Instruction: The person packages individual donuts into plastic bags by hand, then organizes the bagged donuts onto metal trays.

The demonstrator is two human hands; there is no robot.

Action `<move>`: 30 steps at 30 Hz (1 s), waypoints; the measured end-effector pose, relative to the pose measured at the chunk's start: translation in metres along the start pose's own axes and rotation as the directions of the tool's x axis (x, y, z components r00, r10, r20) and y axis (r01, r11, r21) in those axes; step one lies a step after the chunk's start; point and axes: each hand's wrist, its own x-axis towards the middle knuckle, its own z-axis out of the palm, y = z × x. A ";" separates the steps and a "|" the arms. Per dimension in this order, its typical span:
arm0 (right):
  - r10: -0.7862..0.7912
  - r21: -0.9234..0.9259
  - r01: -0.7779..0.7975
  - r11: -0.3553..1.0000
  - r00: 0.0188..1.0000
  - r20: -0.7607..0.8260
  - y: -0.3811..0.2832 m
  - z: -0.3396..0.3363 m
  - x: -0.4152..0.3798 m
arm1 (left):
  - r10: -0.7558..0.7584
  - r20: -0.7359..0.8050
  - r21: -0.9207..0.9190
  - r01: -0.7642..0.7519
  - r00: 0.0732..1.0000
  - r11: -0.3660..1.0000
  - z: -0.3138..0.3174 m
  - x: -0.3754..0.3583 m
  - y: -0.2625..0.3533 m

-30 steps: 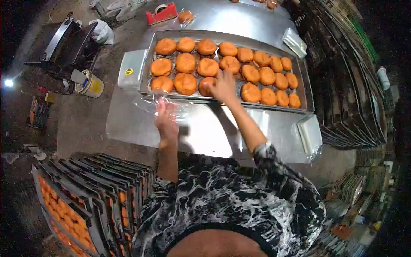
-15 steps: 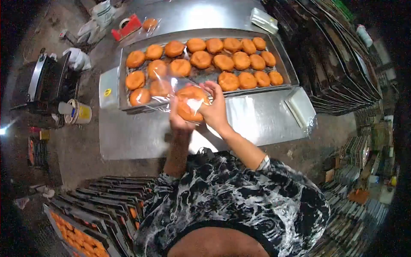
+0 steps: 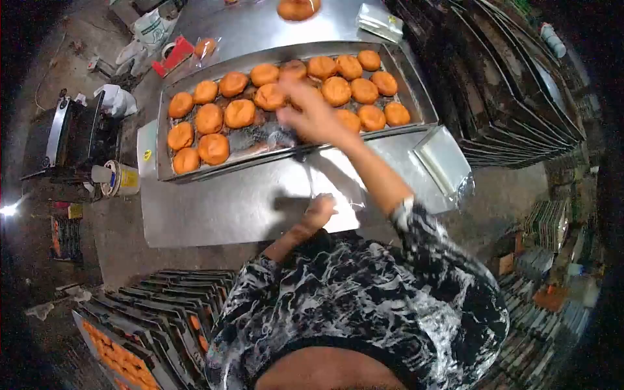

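Observation:
My right hand [image 3: 313,116] is over the front middle of a metal tray [image 3: 234,168] of round, orange-brown buns [image 3: 240,113]. It is smeared by motion, but its thumb and fingers look apart, with nothing seen between them. My left hand [image 3: 319,211] is low over the steel table [image 3: 195,211], near my body, its fingers curled; whether they grip something clear I cannot make out. Beyond the tray, a larger-looking bun [image 3: 299,8] shows at the top edge, either in the air or on the table.
Stacks of clear bags lie by the tray's left end [image 3: 147,151] and at the table's right [image 3: 443,159]. A clear packet [image 3: 379,23] and red tape dispenser [image 3: 174,56] are at the back. Racked trays [image 3: 500,84] stand right, more trays [image 3: 156,305] lower left.
The bagged bun has left both hands, and a bun now shows at the top edge. My right hand has moved up over the tray; my left hand has dropped toward my body. The view has shifted.

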 end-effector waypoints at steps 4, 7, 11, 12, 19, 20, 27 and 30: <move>0.616 0.113 -0.697 0.708 0.689 0.382 0.021 0.029 -0.205 | -0.184 0.210 0.222 0.137 0.960 0.965 -0.082 0.007 0.064; 0.694 -0.058 -0.760 0.647 0.556 0.457 -0.024 0.021 -0.221 | -0.339 -0.014 -0.073 0.337 0.941 0.939 -0.097 0.001 0.098; 0.688 -0.045 -0.712 0.701 0.658 0.307 -0.005 0.017 -0.221 | -0.246 -0.078 -0.210 0.225 0.966 0.951 -0.080 0.000 0.126; 0.729 -0.155 -0.713 0.684 0.663 0.171 -0.014 0.016 -0.222 | -0.345 -0.028 -0.174 0.336 0.938 0.926 -0.077 0.000 0.114; 0.719 0.739 -0.638 -0.217 0.407 0.563 0.014 0.037 -0.220 | -0.221 -0.410 -0.179 0.160 0.885 0.971 -0.083 0.016 0.153; 0.435 0.685 -0.171 -0.708 0.658 0.614 0.047 0.036 -0.219 | 0.056 -0.391 -0.110 -0.107 0.919 0.988 -0.084 0.021 0.161; 0.367 0.710 -0.463 -0.532 0.630 0.685 -0.018 0.076 -0.097 | -0.487 -0.101 -0.987 -0.027 0.868 0.158 -0.173 0.022 0.155; 0.563 0.123 -0.612 0.781 0.776 0.285 -0.001 0.058 -0.044 | -0.565 -0.386 -0.918 -0.245 0.729 0.311 -0.210 0.010 0.137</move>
